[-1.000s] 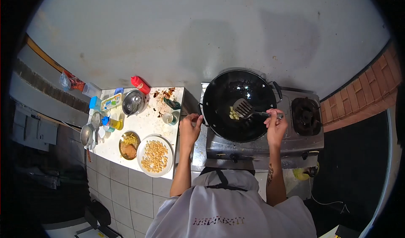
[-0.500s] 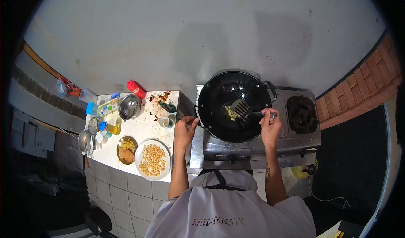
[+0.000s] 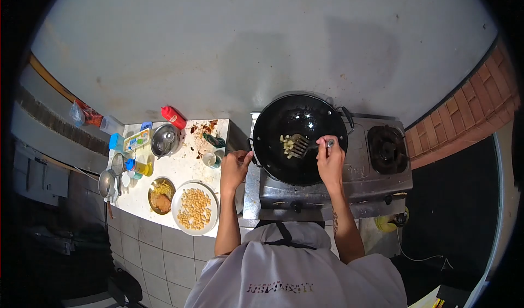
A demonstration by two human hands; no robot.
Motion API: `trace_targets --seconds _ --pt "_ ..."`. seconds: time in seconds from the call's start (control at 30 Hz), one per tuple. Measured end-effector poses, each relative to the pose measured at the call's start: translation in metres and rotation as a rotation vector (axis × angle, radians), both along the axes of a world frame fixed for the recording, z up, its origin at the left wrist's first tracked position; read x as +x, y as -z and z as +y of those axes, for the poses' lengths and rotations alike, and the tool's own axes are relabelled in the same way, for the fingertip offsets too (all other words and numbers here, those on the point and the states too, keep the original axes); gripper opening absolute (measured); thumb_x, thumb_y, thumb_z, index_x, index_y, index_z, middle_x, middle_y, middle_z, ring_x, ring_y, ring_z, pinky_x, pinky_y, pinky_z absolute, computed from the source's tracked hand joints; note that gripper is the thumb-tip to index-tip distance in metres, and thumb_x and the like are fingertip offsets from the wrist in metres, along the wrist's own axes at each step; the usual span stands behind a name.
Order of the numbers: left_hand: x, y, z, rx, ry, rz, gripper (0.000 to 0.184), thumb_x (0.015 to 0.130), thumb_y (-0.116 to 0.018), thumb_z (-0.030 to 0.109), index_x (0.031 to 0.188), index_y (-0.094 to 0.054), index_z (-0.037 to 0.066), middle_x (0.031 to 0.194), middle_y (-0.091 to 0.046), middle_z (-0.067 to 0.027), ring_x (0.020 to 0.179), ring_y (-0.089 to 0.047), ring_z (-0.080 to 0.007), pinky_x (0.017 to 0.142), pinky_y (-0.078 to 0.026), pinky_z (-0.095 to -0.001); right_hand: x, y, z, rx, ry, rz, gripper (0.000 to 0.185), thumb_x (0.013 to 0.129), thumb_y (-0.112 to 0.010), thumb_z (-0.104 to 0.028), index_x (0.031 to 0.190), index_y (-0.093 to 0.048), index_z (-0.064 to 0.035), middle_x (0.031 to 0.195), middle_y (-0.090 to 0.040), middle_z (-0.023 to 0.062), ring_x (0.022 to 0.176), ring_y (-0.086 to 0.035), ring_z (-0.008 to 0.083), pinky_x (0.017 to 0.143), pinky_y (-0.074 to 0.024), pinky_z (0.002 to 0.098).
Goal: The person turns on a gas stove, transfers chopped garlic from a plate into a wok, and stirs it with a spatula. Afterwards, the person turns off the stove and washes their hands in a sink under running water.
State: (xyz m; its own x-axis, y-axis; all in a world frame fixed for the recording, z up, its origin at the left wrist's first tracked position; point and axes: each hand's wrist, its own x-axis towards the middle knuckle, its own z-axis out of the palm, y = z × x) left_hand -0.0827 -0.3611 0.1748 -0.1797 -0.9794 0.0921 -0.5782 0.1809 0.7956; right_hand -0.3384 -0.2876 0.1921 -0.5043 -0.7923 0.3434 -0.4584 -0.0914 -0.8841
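Through my remote feed, the deep, round black metal wok point(image 3: 281, 119) sits on the silver steel stove point(image 3: 355, 193). My right hand point(image 3: 331, 160) is clamped on the slotted metal spatula with a dark shaft point(image 3: 304, 144); its blade lies low inside the wok, against a small pile of pale, chopped pieces point(image 3: 287, 143). My left hand point(image 3: 236, 167) is at the wok's left rim, thumb and fingers drawn in beside the black loop handle point(image 3: 250, 144); I can't tell whether they grip it.

I judge the spatula light and stiff, best taken at the far end of its handle, clear of the wok's rim. The wok looks heavy, glossy and probably slippery with oil inside, so I'd hold it only by its side loops. The pieces seem small and fairly soft; flat pressure could crush them.

Left of the wok, the white bench point(image 3: 191, 169) carries a round white plate point(image 3: 174, 209) of small golden kernels point(image 3: 195, 207).
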Motion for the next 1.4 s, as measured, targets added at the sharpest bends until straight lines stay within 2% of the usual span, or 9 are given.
trace_targets --seconds 0.23,0.37,0.47,0.53,0.57,0.77,0.93,1.17,1.4 --pt "0.001 0.000 0.000 -0.027 0.011 -0.019 0.033 0.088 -0.069 0.029 0.087 -0.071 -0.005 0.072 -0.068 -0.0208 0.067 -0.068 -0.0329 0.064 -0.052 -0.0384 -0.012 -0.021 0.019 -0.050 -0.263 0.053 0.011 0.094 -0.054 0.001 0.105 -0.056 0.0019 0.106 -0.066 0.0166 0.098 -0.066 0.0308 0.084 -0.0501 0.0339" --pt "0.000 0.005 -0.001 -0.040 -0.014 -0.004 0.032 0.088 -0.069 0.028 0.087 -0.071 -0.004 0.073 -0.068 -0.0208 0.067 -0.068 -0.0319 0.064 -0.052 -0.0382 -0.017 -0.005 0.028 -0.038 -0.299 0.126 0.012 0.095 -0.053 0.002 0.107 -0.055 0.0004 0.111 -0.065 0.0107 0.074 -0.058 0.0114 0.068 -0.0502 0.0256" --pt "0.000 0.004 0.000 -0.024 -0.021 -0.006 0.031 0.088 -0.070 0.027 0.087 -0.071 -0.005 0.073 -0.068 -0.0207 0.068 -0.069 -0.0314 0.064 -0.052 -0.0378 -0.019 -0.010 0.033 -0.074 -0.272 0.162 0.014 0.095 -0.053 0.003 0.109 -0.055 0.0006 0.114 -0.065 0.0118 0.079 -0.061 0.0126 0.070 -0.0518 0.0266" --pt "0.001 0.003 -0.001 -0.018 -0.016 -0.010 0.031 0.088 -0.070 0.026 0.087 -0.071 -0.005 0.073 -0.068 -0.0206 0.068 -0.069 -0.0312 0.064 -0.052 -0.0374 -0.020 -0.018 0.037 -0.079 -0.270 0.104 0.013 0.093 -0.056 0.001 0.106 -0.057 0.0013 0.112 -0.066 0.0152 0.102 -0.066 0.0315 0.085 -0.0511 0.0343" --pt "0.002 0.002 -0.002 -0.037 -0.011 0.000 0.030 0.087 -0.070 0.025 0.087 -0.071 -0.005 0.073 -0.068 -0.0204 0.068 -0.069 -0.0307 0.063 -0.052 -0.0368 -0.022 -0.019 0.038 -0.077 -0.268 0.103 0.013 0.093 -0.056 0.001 0.106 -0.057 0.0013 0.112 -0.066 0.0152 0.102 -0.066 0.0315 0.085 -0.0511 0.0343" --pt "0.005 -0.007 -0.005 -0.042 -0.013 0.001 0.024 0.086 -0.071 0.021 0.088 -0.072 -0.003 0.073 -0.069 -0.0193 0.067 -0.069 -0.0287 0.063 -0.052 -0.0355 -0.033 -0.020 0.042 -0.004 -0.225 0.106 0.011 0.094 -0.056 0.001 0.104 -0.058 0.0021 0.106 -0.067 0.0127 0.083 -0.069 0.0199 0.071 -0.0544 0.0302" --pt "-0.001 -0.002 0.001 -0.093 -0.044 -0.026 0.025 0.085 -0.072 0.021 0.089 -0.072 -0.004 0.076 -0.070 -0.0190 0.070 -0.070 -0.0293 0.066 -0.053 -0.0357 -0.032 -0.006 0.034 -0.088 -0.084 -0.399 0.009 0.098 -0.052 -0.003 0.100 -0.055 0.0048 0.093 -0.066 0.0120 0.059 -0.064 0.0119 0.048 -0.0522 0.0248" --pt "-0.009 0.014 0.017 -0.140 -0.125 -0.007 0.030 0.083 -0.073 0.023 0.096 -0.070 -0.003 0.086 -0.069 -0.0184 0.078 -0.068 -0.0313 0.071 -0.052 -0.0403 -0.023 0.031 0.020 -0.125 -0.091 -0.396 0.009 0.097 -0.054 -0.004 0.099 -0.054 0.0047 0.089 -0.066 0.0121 0.055 -0.062 0.0118 0.044 -0.0508 0.0240" --pt "-0.013 0.009 0.026 -0.129 -0.155 -0.014 0.027 0.083 -0.073 0.015 0.103 -0.070 -0.004 0.089 -0.068 -0.0210 0.083 -0.069 -0.0308 0.075 -0.052 -0.0393 -0.014 0.036 0.012 -0.112 -0.054 -0.129 0.018 0.094 -0.063 -0.007 0.078 -0.057 -0.0014 0.068 -0.061 0.0018 0.055 -0.049 0.0008 0.050 -0.0355 0.0178"
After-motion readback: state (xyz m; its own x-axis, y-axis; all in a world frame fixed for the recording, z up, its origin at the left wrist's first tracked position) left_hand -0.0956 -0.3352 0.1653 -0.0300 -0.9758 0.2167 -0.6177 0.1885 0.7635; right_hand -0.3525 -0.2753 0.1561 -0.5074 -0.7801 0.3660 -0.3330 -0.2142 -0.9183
